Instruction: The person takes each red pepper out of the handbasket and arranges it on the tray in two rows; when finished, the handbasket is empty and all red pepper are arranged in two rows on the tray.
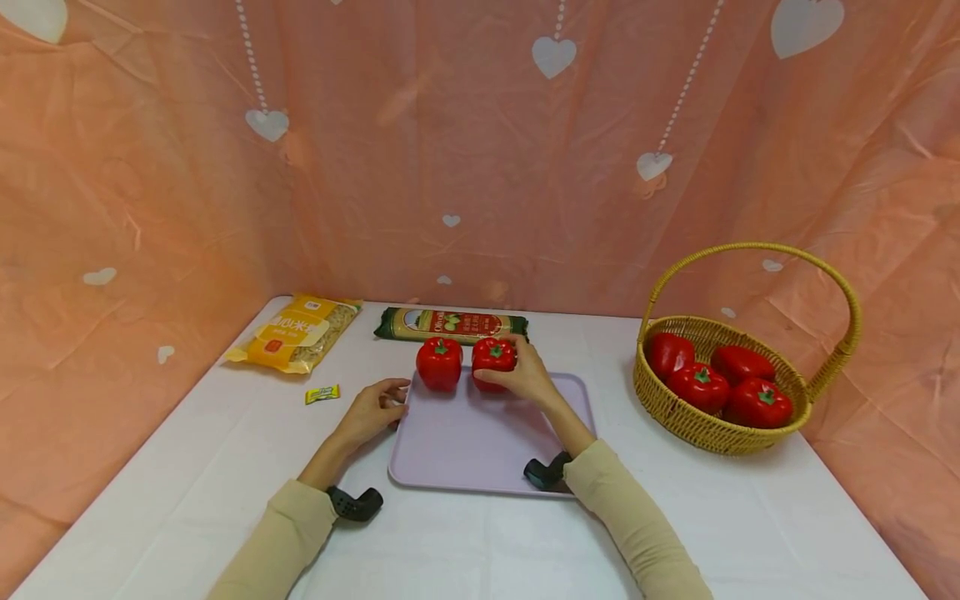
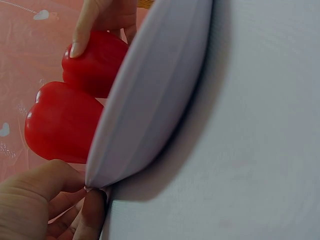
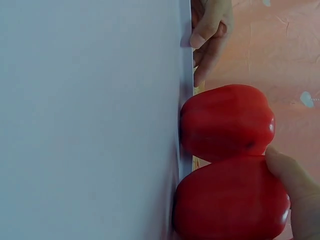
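Note:
Two red bell peppers stand side by side at the far edge of a lilac tray [image 1: 480, 450]. My right hand [image 1: 523, 377] grips the right bell pepper [image 1: 492, 357], thumb on its near side and fingers behind it. The left bell pepper [image 1: 439, 364] stands free; in the right wrist view the two peppers look close together or touching. At the tray's left rim, my left hand [image 1: 372, 410] pinches the edge between thumb and fingers, as the left wrist view shows at the tray corner [image 2: 145, 100]. Some left fingertips are hidden by the rim.
A wicker basket [image 1: 686, 423] with a tall handle holds several red bell peppers on the right. Behind the tray lies a green-ended olive-labelled packet [image 1: 420, 325]. A yellow grain bag [image 1: 292, 333] and a small yellow packet [image 1: 322, 394] lie left on the white table [image 1: 450, 550].

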`<state>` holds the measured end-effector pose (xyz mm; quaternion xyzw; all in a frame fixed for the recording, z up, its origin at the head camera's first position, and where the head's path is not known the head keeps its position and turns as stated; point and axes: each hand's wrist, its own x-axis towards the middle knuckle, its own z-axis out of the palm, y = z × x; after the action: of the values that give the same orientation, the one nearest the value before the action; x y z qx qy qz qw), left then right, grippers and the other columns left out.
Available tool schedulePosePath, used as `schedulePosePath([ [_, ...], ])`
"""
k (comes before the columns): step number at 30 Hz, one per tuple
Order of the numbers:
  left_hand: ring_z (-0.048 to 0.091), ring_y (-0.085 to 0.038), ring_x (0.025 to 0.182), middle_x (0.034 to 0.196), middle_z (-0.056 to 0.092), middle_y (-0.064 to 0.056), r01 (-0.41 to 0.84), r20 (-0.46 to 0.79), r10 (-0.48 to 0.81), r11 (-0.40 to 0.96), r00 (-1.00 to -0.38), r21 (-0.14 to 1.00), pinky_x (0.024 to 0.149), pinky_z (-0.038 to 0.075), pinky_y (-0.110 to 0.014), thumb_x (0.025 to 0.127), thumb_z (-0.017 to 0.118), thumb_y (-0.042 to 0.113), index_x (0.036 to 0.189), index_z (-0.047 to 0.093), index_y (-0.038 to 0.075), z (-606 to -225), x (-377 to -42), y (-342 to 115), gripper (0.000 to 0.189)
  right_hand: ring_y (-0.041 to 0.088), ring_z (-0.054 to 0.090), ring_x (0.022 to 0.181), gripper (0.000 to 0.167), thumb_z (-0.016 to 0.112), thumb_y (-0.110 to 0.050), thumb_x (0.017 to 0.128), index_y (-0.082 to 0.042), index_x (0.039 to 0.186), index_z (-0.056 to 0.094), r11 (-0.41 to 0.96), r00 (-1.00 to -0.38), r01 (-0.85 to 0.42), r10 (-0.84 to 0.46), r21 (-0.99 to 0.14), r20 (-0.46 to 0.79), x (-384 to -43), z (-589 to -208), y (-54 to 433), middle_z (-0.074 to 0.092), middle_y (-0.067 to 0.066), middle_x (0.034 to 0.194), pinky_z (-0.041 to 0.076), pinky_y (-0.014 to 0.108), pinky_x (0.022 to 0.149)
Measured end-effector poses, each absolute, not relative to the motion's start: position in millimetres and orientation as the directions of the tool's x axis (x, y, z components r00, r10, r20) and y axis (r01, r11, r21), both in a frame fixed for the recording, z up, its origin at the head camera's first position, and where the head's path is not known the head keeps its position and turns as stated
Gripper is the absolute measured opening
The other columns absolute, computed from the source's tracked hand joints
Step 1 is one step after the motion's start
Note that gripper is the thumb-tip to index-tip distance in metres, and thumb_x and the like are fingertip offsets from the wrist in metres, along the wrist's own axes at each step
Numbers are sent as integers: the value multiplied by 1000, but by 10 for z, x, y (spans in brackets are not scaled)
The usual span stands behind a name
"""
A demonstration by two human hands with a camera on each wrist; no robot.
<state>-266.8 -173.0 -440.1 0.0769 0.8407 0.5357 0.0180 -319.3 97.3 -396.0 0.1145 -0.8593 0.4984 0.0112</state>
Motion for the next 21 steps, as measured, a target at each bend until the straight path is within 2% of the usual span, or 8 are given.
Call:
schedulePosePath([
  [10,54,-15,70,103,57,-17,94,41,138,410,-990,907,60,50,-24,84,60,-1,128,49,-3,-4407,-2675,-1728,45,32,46,115,78,79,-28,72,-7,134,38,463,-967,-231,-206,-856,150,-3201,-3984,990,46,16,125,45,46,92],
  [15,54,-15,70,102,58,-17,91,37,136,418,-990,904,60,50,-25,84,60,0,128,50,-3,-4394,-2671,-1723,46,32,46,117,81,83,-19,67,-6,133,38,483,-961,-256,-223,-838,165,-3187,-3977,1014,47,18,125,41,48,96],
  [21,54,-15,70,103,57,-17,86,31,139,412,-990,907,60,51,-26,84,60,0,128,49,-3,-4386,-2660,-1719,46,33,49,116,80,81,-10,68,-6,135,38,490,-956,-268,-244,-830,164,-3189,-3980,1057,46,19,129,41,47,97],
])
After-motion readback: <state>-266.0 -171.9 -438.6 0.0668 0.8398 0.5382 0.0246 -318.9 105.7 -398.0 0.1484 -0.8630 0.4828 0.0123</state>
